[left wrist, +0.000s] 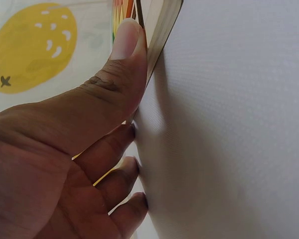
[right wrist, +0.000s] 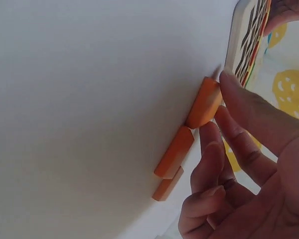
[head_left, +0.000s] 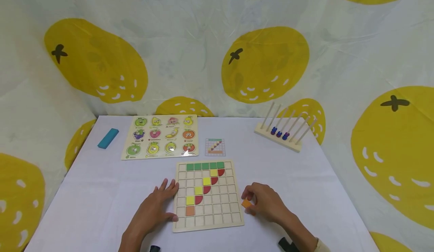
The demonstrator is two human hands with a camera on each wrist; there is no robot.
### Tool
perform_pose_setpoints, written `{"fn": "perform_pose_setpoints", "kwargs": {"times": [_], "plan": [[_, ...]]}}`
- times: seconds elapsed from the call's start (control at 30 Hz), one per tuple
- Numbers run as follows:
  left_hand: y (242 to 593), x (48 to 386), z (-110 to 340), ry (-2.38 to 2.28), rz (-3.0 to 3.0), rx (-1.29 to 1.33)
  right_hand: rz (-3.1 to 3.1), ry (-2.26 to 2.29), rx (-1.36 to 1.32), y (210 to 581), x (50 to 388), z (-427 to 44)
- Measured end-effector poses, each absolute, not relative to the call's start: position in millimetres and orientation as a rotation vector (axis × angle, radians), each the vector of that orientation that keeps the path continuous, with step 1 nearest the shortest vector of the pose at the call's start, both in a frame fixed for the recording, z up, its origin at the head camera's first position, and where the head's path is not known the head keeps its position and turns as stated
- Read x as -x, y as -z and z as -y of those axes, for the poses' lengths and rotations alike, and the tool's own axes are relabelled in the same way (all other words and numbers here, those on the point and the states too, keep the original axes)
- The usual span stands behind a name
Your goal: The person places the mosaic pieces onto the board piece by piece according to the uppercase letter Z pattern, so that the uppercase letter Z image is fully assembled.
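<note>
A wooden grid board (head_left: 217,208) lies on the table, bearing a row of green squares (head_left: 205,166), a diagonal of yellow squares (head_left: 198,190) beside red quarter-circle tiles (head_left: 198,199), and one orange square (head_left: 190,210). My left hand (head_left: 154,210) rests at the board's left edge, fingers spread, thumb on its lower left border, as the left wrist view also shows. Right of the board, my right hand (head_left: 266,202) pinches an orange tile (right wrist: 205,103) between thumb and fingers, low over the cloth. Two more orange tiles (right wrist: 174,153) lie beside it in the right wrist view.
Behind the board lies a small pattern card (head_left: 215,147). A fruit puzzle board (head_left: 162,136) and a blue-teal block (head_left: 108,138) are at the back left. At the back right stands a wooden peg rack (head_left: 278,138) with several beads. Fruit-print cloth (head_left: 190,56) hangs behind the table.
</note>
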State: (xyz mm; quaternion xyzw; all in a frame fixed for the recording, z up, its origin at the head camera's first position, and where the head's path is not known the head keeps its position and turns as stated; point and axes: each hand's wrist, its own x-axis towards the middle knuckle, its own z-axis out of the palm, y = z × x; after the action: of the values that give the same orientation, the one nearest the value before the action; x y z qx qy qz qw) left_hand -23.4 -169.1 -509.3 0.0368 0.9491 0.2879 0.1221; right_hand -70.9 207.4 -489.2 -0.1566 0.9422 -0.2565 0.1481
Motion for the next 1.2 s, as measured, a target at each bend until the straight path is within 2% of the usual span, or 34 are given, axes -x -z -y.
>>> {"fn": "perform_pose_setpoints", "kwargs": {"times": [0.6,0.9,1.2], "plan": [[510,24,168,-0.828,-2.774,-0.104,-2.766,0.819,0.241,492,79,-192],[512,24,168,-0.828,-2.781,-0.121,-2.802,0.853,0.293,482,79,-185],[511,25,168,-0.825,-2.786,-0.124,-2.723,0.954,0.411,473,76,-154]]}}
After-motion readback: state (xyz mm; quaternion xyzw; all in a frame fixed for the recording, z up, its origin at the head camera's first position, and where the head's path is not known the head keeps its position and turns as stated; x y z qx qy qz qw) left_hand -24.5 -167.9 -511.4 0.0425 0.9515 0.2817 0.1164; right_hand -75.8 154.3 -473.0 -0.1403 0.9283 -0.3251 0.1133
